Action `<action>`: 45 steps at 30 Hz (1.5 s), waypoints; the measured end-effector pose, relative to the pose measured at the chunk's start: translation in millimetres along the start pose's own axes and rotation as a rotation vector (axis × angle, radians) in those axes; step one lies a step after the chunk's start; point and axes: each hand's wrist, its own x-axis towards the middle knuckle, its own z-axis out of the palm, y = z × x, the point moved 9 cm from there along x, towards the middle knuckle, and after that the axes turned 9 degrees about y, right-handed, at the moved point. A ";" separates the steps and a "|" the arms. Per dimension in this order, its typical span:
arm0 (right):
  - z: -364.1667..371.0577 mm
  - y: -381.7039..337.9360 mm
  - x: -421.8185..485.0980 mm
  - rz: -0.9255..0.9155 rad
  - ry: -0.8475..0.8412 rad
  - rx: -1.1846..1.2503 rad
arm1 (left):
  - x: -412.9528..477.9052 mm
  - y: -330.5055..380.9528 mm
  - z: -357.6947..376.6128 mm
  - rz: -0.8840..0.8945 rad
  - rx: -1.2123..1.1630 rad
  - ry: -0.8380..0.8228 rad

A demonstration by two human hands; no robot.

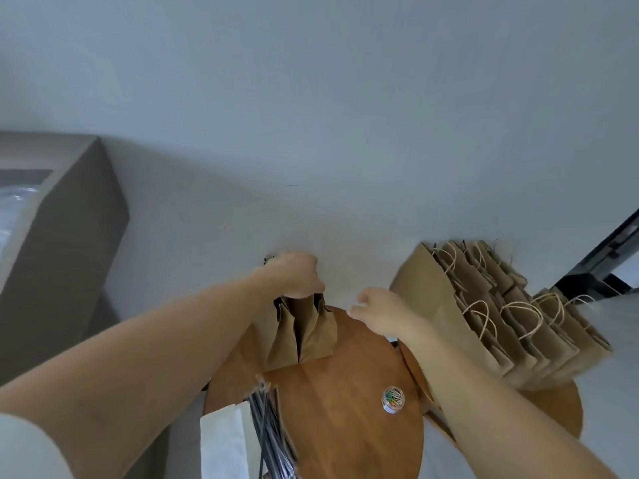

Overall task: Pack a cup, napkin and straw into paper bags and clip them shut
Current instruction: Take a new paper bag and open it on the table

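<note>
**Desk:** What have you got on the head view?

**Operator:** I'm looking down over both bare arms at a round wooden surface point(345, 426) set against a pale wall point(311, 98). My left grip point(294, 274) is closed over the top of a brown paper bag point(304, 333), with the fingers curled down onto the pinched mouth. The bag stands upright at the far edge of the surface, close to the wall, its side pleats folded inward.

**Desk:** And the right?

**Operator:** The right grip point(380, 312) hangs just beside the bag's top, on its right, not touching it. The fingers are loosely curled and I see nothing in them.

**Desk:** Where are the supplies?

**Operator:** A small clear jar of coloured paper clips point(393, 399) stands on the surface, nearer to me than the bag and under my right forearm's line. At the near left edge lies a bundle of black straws point(266, 430), and just left of it a white stack of napkins point(224, 444). The picture is blurred there, so I can't tell whether the straws touch the napkins.

**Desk:** Anything to the right?

**Operator:** A row of flat brown bags with twine handles point(484, 316), leaning against one another, well apart from the one I hold. They sit over a second wooden top point(560, 409). Far left there is a grey block of furniture point(69, 236).
</note>
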 end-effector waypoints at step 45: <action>135.2 168.6 -82.8 -0.237 -0.165 -0.153 | -94.4 78.1 260.5 -0.455 -0.294 -0.270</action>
